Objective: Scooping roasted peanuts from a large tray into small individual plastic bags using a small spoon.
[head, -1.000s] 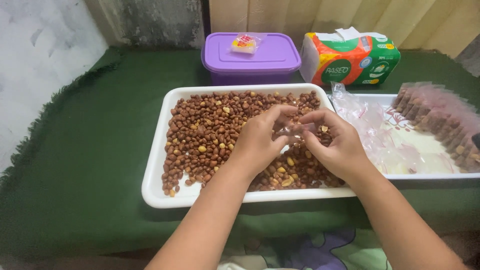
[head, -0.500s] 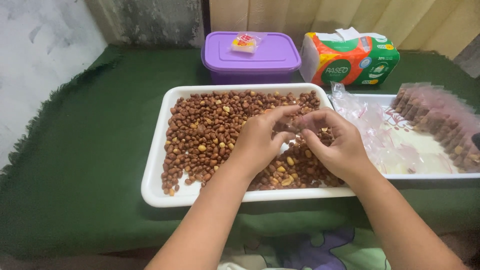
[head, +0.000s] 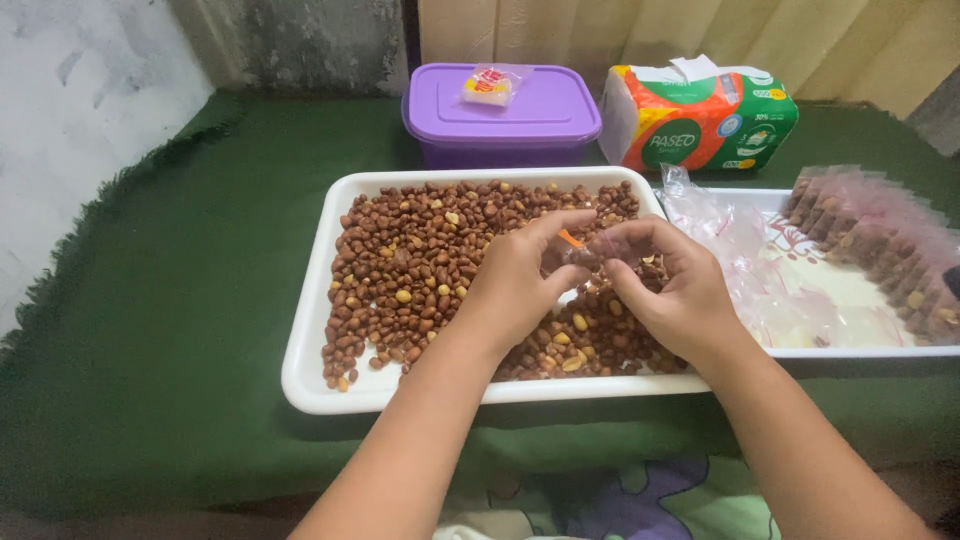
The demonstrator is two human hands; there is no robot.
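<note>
**Supervisor:** Report the scene, left to right.

**Operator:** The green-covered counter (head: 180, 300) carries a white tray (head: 310, 330) of roasted peanuts (head: 410, 260). Over its right half I see my left hand (head: 515, 285), thumb and forefinger closed on the left edge of a small clear bag (head: 590, 250). My right hand (head: 680, 290) pinches the same bag from the right. An orange strip shows at the bag's mouth. The bag is held just above the peanuts, between both hands.

**Supervisor:** Beyond that?

**Operator:** At the far side are a purple lidded box (head: 500, 115) and a tissue pack (head: 700, 115). To the right, a second tray (head: 850, 345) holds loose empty bags (head: 730, 240) and a row of filled packets (head: 890, 240).

**Supervisor:** Step in hand?

**Operator:** My judgement: handling the bag's mouth, opening or sealing; I cannot tell which. The next move calls for an even grip on both edges and a level bag, so nothing spills.
</note>
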